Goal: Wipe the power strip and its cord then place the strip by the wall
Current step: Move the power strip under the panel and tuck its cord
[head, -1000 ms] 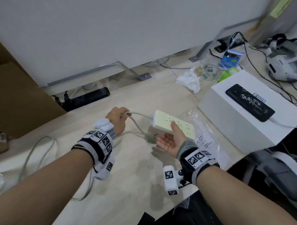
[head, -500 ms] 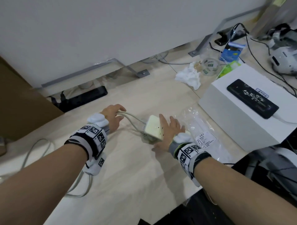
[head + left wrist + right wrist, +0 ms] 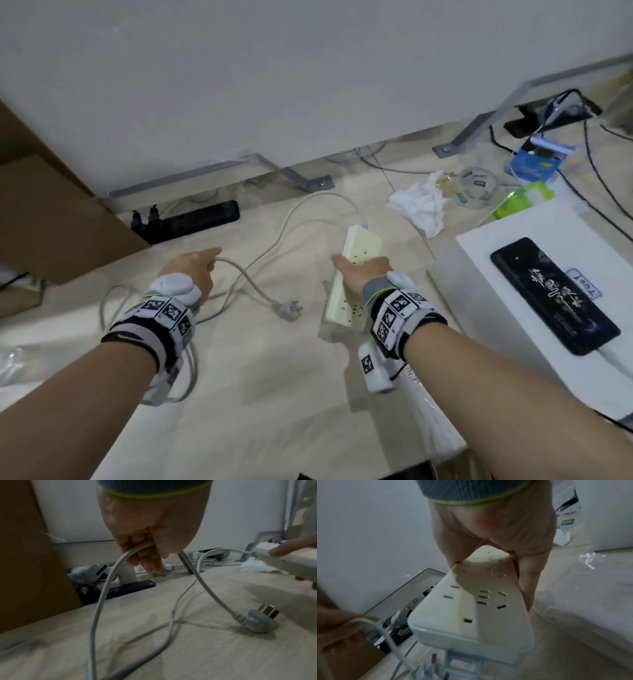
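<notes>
Meanwhile the right hand (image 3: 363,274) grasps the cream power strip (image 3: 356,270) across its middle, thumb on one long edge and fingers (image 3: 529,582) on the other, holding it above the pale tabletop (image 3: 274,394), well short of the wall (image 3: 274,85). Further left, the left hand (image 3: 195,270) curls its fingers (image 3: 147,561) round the grey cord (image 3: 102,595), whose plug (image 3: 289,306) lies on the tabletop between both hands.
</notes>
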The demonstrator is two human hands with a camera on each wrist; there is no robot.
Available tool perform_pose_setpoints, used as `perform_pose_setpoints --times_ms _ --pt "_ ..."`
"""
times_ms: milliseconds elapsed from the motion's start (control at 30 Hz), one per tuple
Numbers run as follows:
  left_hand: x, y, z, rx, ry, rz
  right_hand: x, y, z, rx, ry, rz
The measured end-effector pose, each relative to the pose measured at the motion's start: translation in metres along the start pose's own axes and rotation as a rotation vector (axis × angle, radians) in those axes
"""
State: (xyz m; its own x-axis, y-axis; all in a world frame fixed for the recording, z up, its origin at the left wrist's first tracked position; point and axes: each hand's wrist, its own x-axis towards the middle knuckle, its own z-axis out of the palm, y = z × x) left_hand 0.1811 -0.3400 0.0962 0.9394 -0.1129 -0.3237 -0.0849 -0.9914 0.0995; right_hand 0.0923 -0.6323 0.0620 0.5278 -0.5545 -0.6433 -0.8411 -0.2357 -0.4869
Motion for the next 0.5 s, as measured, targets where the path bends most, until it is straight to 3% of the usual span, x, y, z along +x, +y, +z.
perform_pose_setpoints --times_ms 133,267,500 --pt "0.004 -0.028 0.002 0.063 -0.113 -0.061 0.015 -0.013 0.003 -0.116 -0.019 0.053" --pt "0.005 -0.019 0.008 0.202 -0.127 0.072 0.021 -0.010 0.012 -0.451 0.050 -0.055" --pt "0.012 0.010 0.052 0.129 -0.253 0.171 0.023 0.004 0.035 -0.630 0.127 -0.184"
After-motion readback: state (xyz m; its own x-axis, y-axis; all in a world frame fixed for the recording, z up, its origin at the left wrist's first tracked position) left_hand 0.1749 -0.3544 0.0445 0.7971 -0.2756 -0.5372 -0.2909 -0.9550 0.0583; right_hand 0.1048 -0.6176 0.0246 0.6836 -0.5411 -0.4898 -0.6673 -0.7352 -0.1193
